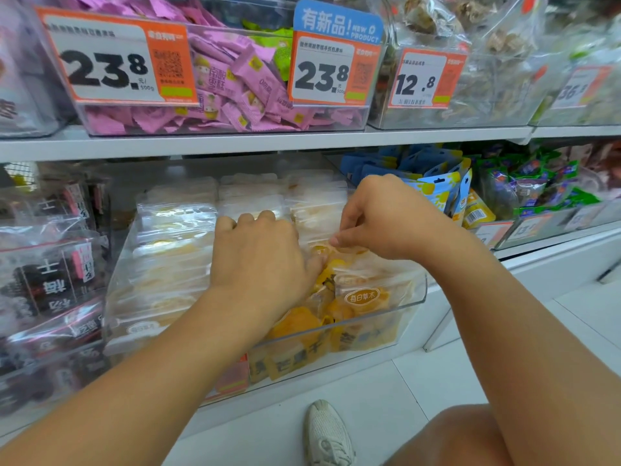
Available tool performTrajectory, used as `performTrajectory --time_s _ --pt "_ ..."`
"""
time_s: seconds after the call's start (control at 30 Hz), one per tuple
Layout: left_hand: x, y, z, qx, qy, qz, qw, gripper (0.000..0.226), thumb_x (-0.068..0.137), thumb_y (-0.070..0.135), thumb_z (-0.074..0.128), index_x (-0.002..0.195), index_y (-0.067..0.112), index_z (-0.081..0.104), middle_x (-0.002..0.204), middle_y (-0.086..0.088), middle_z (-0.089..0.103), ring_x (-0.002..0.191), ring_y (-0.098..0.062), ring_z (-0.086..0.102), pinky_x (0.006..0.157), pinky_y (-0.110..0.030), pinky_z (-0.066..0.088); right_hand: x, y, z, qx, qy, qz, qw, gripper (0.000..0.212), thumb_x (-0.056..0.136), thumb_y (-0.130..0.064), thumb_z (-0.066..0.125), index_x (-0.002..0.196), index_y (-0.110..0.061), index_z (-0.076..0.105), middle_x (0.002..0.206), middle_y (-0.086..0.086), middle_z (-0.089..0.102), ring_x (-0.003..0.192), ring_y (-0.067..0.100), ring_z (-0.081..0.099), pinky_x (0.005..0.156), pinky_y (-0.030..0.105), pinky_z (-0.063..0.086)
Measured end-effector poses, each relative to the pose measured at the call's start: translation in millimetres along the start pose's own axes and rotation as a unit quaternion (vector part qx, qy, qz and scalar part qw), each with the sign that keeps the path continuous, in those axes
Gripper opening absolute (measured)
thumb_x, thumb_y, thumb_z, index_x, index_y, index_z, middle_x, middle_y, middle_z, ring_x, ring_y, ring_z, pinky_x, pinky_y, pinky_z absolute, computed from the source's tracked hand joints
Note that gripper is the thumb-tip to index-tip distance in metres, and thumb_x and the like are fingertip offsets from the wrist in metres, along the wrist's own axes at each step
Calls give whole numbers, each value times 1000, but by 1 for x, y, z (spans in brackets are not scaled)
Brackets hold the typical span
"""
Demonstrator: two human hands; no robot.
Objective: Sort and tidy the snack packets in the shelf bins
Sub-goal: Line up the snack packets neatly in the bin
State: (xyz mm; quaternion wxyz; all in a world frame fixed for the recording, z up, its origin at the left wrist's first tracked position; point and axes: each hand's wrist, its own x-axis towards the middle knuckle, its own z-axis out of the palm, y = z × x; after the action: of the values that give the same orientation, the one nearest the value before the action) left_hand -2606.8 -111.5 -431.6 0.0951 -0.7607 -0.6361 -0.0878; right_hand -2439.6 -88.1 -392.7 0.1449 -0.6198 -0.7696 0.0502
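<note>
The clear packets of yellow dried fruit [361,297] lie heaped at the front right corner of a clear bin [415,299] on the lower shelf [551,243]; paler packets [174,230] are stacked flat in rows along its left side and back. The left hand [260,260] presses down among them, fingers curled into the pile. The right hand [379,218] pinches a packet's top edge between thumb and fingers. Above, a bin of pink sweets [235,82] sits on the upper shelf.

I was in a snack shop: white shelves [255,142] carried clear plastic bins [408,304] heaped with wrapped packets, and orange price tags [116,57] with big printed numbers hung on the far bins' fronts.
</note>
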Motion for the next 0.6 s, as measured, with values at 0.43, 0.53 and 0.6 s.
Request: performTrajectory --time_s 0.43,0.53,0.6 --pt "-4 -3 0 -75 23 -16 997 42 90 53 48 118 22 45 112 -1 63 104 -27 57 94 -43 35 9 -11 7 4 7 7 1000 13 77 -38 83 78 -31 72 76 -10 61 76 12 57 72 35 52" --pt "-4 -5 1 -79 23 -5 997 41 91 56 44 119 25 45 114 1 62 105 -26 55 93 -42 33 15 -22 5 -65 -17 2 998 18 77 -25 83 67 -25 68 69 -8 60 71 16 60 63 31 49" --pt "-4 -6 1 -77 19 -3 997 40 91 57 43 117 26 45 112 2 62 104 -26 55 93 -42 33 15 -21 4 -99 -15 -4 995 23 78 -18 80 64 -24 63 71 -5 61 73 21 63 64 32 52"
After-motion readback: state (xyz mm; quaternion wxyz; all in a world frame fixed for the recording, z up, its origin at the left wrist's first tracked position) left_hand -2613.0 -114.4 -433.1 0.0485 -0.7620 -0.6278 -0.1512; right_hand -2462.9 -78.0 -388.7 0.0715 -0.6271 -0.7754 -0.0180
